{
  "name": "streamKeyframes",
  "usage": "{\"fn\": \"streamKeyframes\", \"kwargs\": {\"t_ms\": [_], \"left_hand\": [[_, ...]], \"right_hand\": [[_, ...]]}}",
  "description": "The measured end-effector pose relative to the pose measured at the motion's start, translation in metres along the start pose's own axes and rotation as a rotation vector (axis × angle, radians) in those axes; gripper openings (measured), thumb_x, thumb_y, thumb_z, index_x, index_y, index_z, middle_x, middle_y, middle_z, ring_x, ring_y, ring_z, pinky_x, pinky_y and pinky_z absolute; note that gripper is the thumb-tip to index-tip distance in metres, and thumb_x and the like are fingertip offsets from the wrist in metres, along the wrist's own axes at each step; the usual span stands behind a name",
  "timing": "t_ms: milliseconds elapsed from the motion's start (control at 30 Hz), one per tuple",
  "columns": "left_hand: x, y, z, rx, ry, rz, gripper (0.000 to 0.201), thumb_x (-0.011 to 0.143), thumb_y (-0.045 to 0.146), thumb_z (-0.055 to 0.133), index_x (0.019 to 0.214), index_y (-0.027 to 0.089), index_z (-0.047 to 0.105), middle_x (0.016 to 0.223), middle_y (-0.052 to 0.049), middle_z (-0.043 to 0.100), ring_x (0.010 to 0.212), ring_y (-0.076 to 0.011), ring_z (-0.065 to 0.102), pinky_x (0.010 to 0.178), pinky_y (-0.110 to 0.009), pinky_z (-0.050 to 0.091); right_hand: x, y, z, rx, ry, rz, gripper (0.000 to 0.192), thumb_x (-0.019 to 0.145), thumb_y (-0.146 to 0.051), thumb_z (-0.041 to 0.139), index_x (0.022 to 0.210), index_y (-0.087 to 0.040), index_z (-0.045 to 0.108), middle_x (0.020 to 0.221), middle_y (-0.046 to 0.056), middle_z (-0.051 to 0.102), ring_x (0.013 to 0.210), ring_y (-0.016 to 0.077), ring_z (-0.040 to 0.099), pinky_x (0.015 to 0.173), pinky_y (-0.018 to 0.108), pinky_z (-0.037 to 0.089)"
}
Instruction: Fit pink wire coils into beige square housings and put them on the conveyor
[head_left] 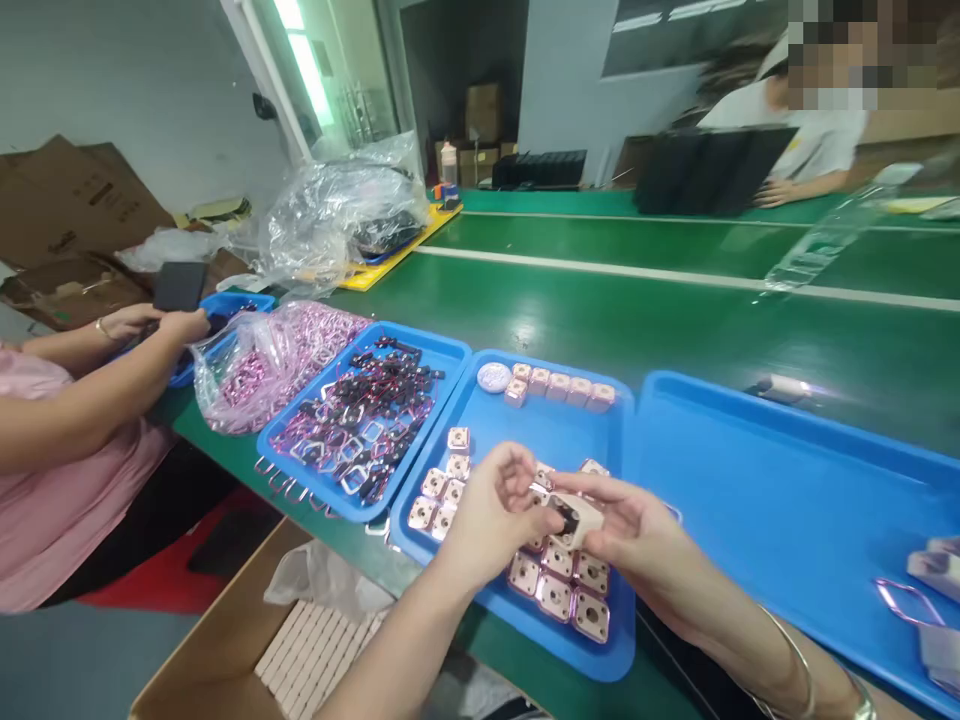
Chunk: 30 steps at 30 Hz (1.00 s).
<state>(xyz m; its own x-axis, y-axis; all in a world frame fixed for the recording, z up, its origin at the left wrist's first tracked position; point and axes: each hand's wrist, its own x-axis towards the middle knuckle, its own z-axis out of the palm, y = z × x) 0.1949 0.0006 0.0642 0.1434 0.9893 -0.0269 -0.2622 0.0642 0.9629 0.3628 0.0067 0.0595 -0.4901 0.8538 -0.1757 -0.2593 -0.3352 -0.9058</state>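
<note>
Above the middle blue tray [525,655], both of my hands meet at a small beige housing [589,517] with a black part [566,516] at its open end. My right hand [637,525] grips the housing between thumb and fingers. The thumb of my left hand [491,510] presses at the black part, its other fingers curled. Beneath my hands sit rows of beige square pieces with pink shiny rims [555,597], partly hidden. More such pieces [559,387] line the tray's far side beside a round white item [493,377].
A left tray [457,350] holds black parts with wires and pink metal frames. A plastic bag of pink frames [255,375] lies beyond it. The right tray [720,480] has beige pieces at its right edge. Co-workers sit left [75,420] and across [814,150]. A carton [199,640] stands below.
</note>
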Motion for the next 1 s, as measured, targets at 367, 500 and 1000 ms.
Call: {"fn": "streamKeyframes", "kwargs": {"t_ms": [367,500,1000], "left_hand": [[-0.024,0.001,-0.048,0.269,0.494,0.089,0.046,0.077,0.058,0.064,0.099,0.017,0.06,0.065,0.002,0.048,0.058,-0.0121,0.045,0.055,-0.022,0.038],[-0.033,0.005,-0.059,0.294,0.65,0.183,0.046,0.071,0.051,0.071,0.102,0.018,0.06,0.07,0.001,0.053,0.061,-0.0127,0.05,0.057,-0.022,0.042],[-0.036,0.024,-0.185,1.186,0.674,0.161,0.032,0.076,0.03,0.065,0.105,0.018,0.063,0.099,-0.007,0.067,0.095,-0.0241,0.064,0.086,-0.036,0.05]], "right_hand": [[0.158,-0.096,-0.103,-0.807,0.459,-0.265,0.029,0.091,-0.029,0.059,0.117,-0.016,0.059,0.12,0.009,0.06,0.102,0.0237,0.061,0.086,0.045,0.052],[0.179,-0.095,-0.116,-0.959,0.43,-0.201,0.028,0.092,-0.031,0.057,0.118,-0.018,0.059,0.121,0.008,0.06,0.1,0.0234,0.062,0.083,0.042,0.053],[0.066,-0.043,-0.077,-1.033,-0.306,-0.29,0.015,0.064,-0.015,0.072,0.073,-0.026,0.076,0.075,0.002,0.073,0.068,0.0242,0.07,0.063,0.032,0.052]]}}
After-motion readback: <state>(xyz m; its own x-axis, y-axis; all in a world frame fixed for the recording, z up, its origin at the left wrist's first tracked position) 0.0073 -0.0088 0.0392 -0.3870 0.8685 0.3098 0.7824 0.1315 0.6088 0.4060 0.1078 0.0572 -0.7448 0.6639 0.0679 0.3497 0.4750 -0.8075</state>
